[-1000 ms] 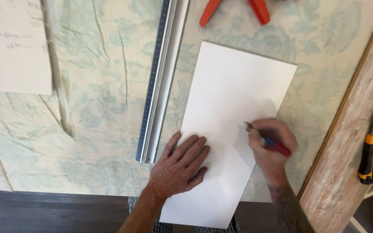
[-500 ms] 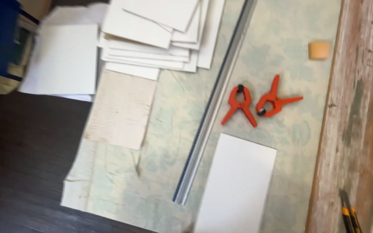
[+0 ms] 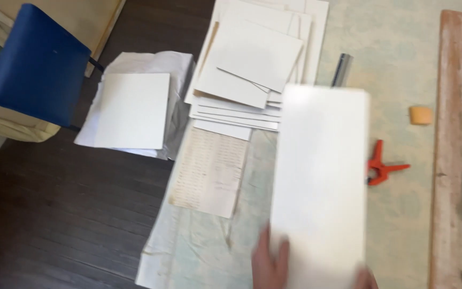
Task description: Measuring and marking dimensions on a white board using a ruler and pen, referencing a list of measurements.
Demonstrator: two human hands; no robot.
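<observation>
A long white rectangular card [image 3: 319, 182] is lifted above the pale patterned mat [image 3: 397, 64]. My left hand [image 3: 268, 265] grips its lower left edge, fingers over the front face. My right hand [image 3: 366, 278] shows only as a sliver at the card's lower right corner, touching it. The card hides most of a metal ruler [image 3: 342, 69] and part of an orange spring clamp [image 3: 383, 167]. Up and to the left lies a stack of white cards [image 3: 247, 69].
A handwritten sheet of paper [image 3: 209, 171] lies below the stack. One white card rests on crumpled paper [image 3: 132, 109] on the dark floor, beside a blue chair [image 3: 36, 67]. A small orange block [image 3: 421, 115] sits near a weathered wooden plank [image 3: 461, 150] on the right.
The view swung up and left from the mat. The white card, flat on the mat before while the right hand marked it with a pen, is now lifted in both hands.
</observation>
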